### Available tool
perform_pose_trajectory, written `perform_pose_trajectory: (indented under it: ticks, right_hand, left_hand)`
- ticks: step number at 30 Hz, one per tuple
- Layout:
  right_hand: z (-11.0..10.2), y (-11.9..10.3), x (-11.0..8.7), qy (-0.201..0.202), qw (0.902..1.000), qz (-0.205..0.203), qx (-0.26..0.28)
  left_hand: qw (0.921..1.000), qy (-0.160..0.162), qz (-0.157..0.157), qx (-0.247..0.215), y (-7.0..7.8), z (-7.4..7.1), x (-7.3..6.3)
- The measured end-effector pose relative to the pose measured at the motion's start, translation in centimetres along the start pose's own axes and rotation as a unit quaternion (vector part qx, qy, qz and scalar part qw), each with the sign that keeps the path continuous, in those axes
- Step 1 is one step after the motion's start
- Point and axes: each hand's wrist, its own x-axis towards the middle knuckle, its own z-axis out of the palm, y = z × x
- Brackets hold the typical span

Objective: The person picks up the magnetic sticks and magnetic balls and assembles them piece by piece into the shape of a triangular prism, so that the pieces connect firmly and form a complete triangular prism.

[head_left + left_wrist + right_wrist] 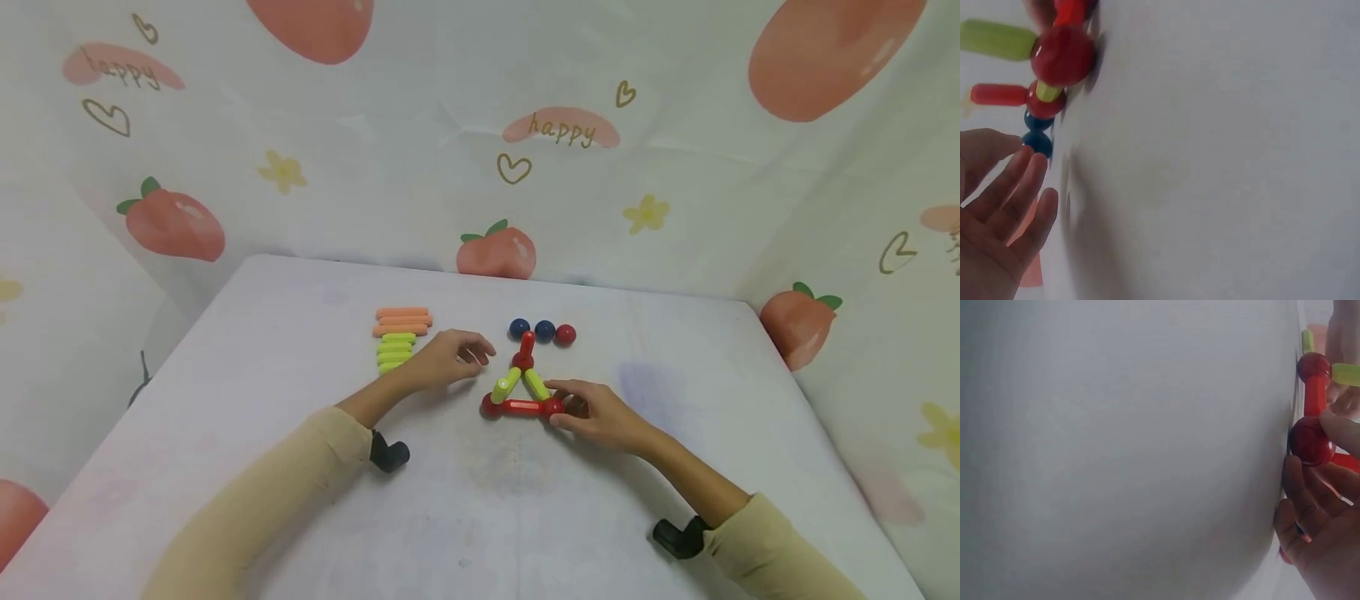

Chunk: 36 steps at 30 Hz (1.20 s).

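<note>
A triangle frame of red balls and rods lies on the table, with a red rod [522, 407] along its near side and a lime rod [537, 385] on its right side. From its left ball [491, 406] a lime rod [999, 40] stands up; from the back ball [522, 361] rises a red rod [528, 342]. My right hand [600, 412] pinches the right-hand red ball [1310, 440] between thumb and fingers. Left of the frame, my left hand [453, 357] hovers with loosely bent fingers and holds nothing.
Behind the frame sit two blue balls [545, 331] and a loose red ball [566, 335] in a row. Several orange rods [402, 320] and several lime rods [395, 350] lie side by side at the left, partly behind my left hand. A printed cloth [420, 167] hangs behind the table.
</note>
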Motion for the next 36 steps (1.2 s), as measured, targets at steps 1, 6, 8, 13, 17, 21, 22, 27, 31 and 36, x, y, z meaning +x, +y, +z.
perform_pose_trajectory:
  ticks: [1, 6, 8, 13, 17, 21, 22, 27, 31, 36]
  right_hand:
    - [0.0, 0.0, 0.0, -0.001, 1.0, 0.002, 0.0]
    - [-0.1, -0.2, 0.0, -0.003, 1.0, 0.0, -0.001]
    - [-0.1, -0.2, 0.0, -0.001, 1.0, 0.001, 0.003]
    - [-0.1, -0.1, 0.1, 0.0, 1.0, 0.001, 0.009]
    - [-0.2, 0.0, 0.1, -0.003, 1.0, 0.002, 0.007]
    - [-0.2, 0.1, 0.1, -0.005, 1.0, 0.001, 0.007]
    - [-0.2, 0.0, 0.1, -0.005, 1.0, 0.001, 0.006]
    - [-0.1, 0.0, 0.0, -0.002, 1.0, 0.004, 0.005]
    - [-0.1, -0.1, 0.0, -0.001, 1.0, 0.007, 0.004]
    - [-0.1, 0.0, 0.0, 0.0, 1.0, 0.009, 0.003]
  left_hand:
    - [0.9999, 0.012, -0.006, 0.008, -0.1, -0.1, 0.5]
    - [0.9971, 0.065, -0.038, 0.012, -0.2, -0.1, 3.0]
    - [0.9952, 0.079, -0.058, 0.008, -0.1, 0.0, 4.0]
    - [0.9944, 0.07, -0.078, 0.017, -0.1, 0.5, 6.0]
    - [0.9962, 0.034, -0.073, 0.032, 0.0, 1.0, 7.2]
    - [0.9967, 0.019, -0.071, 0.036, 0.1, 1.7, 8.0]
    - [0.9968, 0.022, -0.069, 0.034, 0.1, 1.8, 8.1]
    - [0.9957, 0.059, -0.062, 0.034, -0.1, 2.1, 7.8]
    - [0.9933, 0.1, -0.055, 0.013, -0.1, 1.7, 7.1]
    - [0.9882, 0.148, -0.024, -0.034, 1.0, 0.3, 5.6]
